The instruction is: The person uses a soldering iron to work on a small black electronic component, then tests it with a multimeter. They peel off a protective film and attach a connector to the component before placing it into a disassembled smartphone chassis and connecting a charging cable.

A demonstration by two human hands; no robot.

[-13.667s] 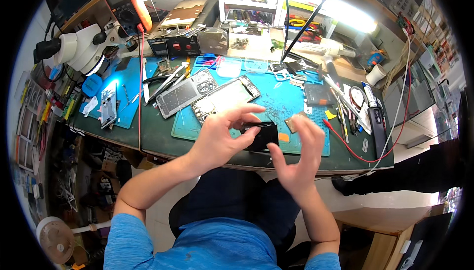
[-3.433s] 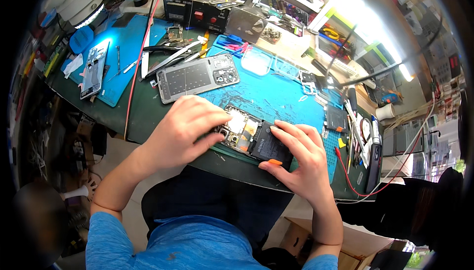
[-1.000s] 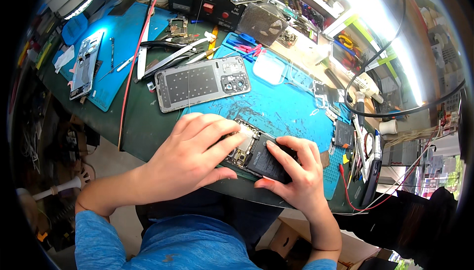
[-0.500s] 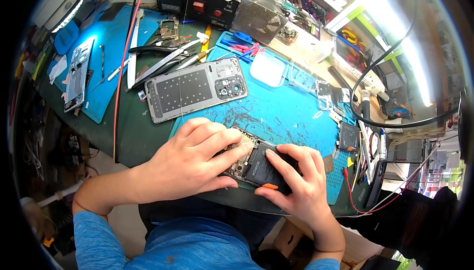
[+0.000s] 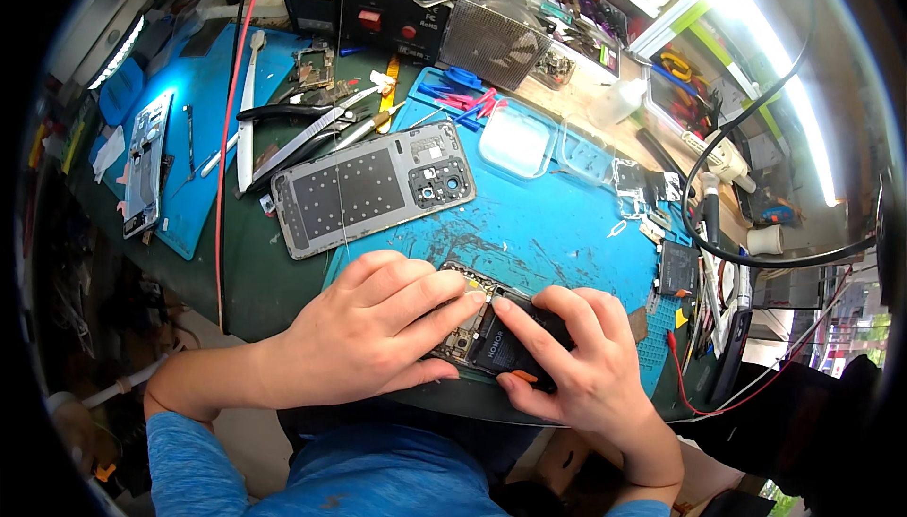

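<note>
An opened phone [image 5: 463,341] lies at the near edge of the blue mat, its circuit board bared and a black battery [image 5: 505,345] in its body. My left hand [image 5: 368,328] grips the board end, fingers over the top and thumb along the near edge. From the other side my right hand [image 5: 586,352] holds the battery end. Its index fingertip presses by the battery's edge beside the board, and its thumb rests near an orange tab [image 5: 524,375]. Both hands cover the phone's two ends. Beyond them lies a grey phone back cover [image 5: 350,194] with camera openings.
The blue mat [image 5: 548,224] bears a clear plastic box [image 5: 518,142]. Tweezers and pliers [image 5: 283,112] lie at the back left, near another phone frame [image 5: 146,163]. A loose battery [image 5: 677,268] sits at the right. A black cable [image 5: 746,257] loops there, and a red cable [image 5: 225,186] crosses the left.
My right index finger has moved from the middle of the battery to its edge beside the board. My left hand keeps its hold. The whole view has shifted slightly.
</note>
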